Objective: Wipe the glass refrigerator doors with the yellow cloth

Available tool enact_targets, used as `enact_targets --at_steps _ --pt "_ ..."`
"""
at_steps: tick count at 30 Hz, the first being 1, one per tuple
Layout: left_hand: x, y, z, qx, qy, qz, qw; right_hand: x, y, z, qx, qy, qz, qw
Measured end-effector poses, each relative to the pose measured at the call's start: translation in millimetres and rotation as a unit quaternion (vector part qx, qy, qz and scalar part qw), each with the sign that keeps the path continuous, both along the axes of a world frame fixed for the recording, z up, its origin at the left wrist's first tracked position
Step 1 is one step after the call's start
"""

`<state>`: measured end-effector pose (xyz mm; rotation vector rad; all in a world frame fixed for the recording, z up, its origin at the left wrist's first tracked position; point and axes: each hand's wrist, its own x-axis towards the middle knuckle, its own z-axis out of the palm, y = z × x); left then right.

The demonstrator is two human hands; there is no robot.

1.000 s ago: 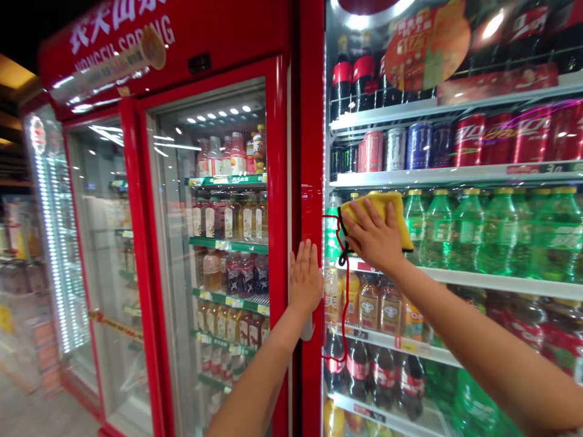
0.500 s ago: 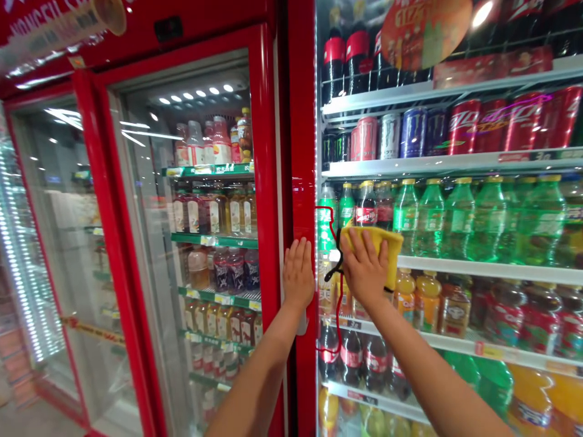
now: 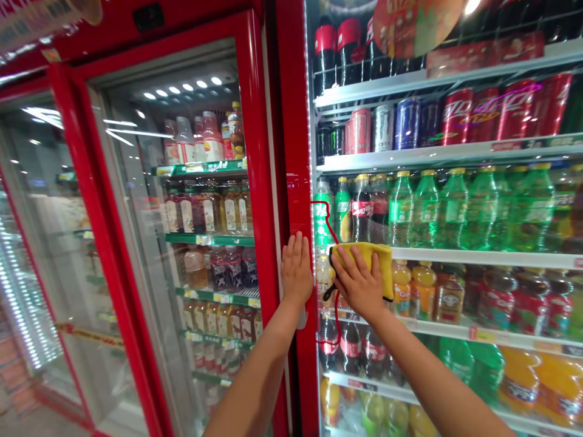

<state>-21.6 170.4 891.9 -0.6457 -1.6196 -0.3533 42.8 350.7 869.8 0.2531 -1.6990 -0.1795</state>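
Observation:
My left hand [image 3: 297, 270] rests with its fingers stretched out against the red door frame [image 3: 294, 200], and it holds nothing. To its right, my right hand [image 3: 359, 280] holds a yellow cleaning cloth [image 3: 386, 261] with dark edging pressed to the glass door of the lit drinks fridge. Its fingers are spread over the cloth, which partly hides the bottles behind. A dark loop [image 3: 328, 294] hangs from the cloth's left side. Beside the cloth, a red outline [image 3: 328, 212] runs on the glass near the frame.
Behind the glass are green bottles [image 3: 483, 206], cans [image 3: 407, 124] and orange drinks [image 3: 423, 291] on white shelves. A round sign [image 3: 416, 27] is at the upper part of the door. On the left stands another red-framed fridge [image 3: 257, 182] with bottled drinks inside.
My right hand and the cloth have slid down the glass, from in front of the green bottles toward the shelf below. My left hand stays on the frame. The view has shifted slightly.

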Motion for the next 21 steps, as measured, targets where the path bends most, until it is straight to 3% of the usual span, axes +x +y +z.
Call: enact_targets --at_steps 4,7,10,13,16,19,21 --pt "-1 2 -0.2 -0.005 -0.011 0.019 1.000 3 10 14.6 0.058 -0.020 0.009 0.998" --pt "2 2 -2.7 -0.008 -0.016 0.050 0.999 8 26 26.4 0.004 -0.005 -0.013 1.000" --pt "12 4 -7.1 -0.030 -0.033 0.071 0.996 14 35 15.0 -0.046 0.012 -0.029 0.998" --pt "24 12 -9.5 -0.091 -0.045 0.058 0.993 14 37 4.9 0.019 -0.010 -0.017 1.000" --pt "32 28 -6.9 -0.140 -0.048 0.039 0.988 11 42 19.8 0.098 -0.032 -0.006 0.995" --pt "37 47 -4.9 -0.137 -0.054 0.033 0.989 13 55 35.9 0.057 -0.029 -0.014 0.998" --pt "39 56 -6.9 -0.129 -0.065 0.027 0.989 19 63 30.2 -0.004 -0.016 -0.023 1.000"
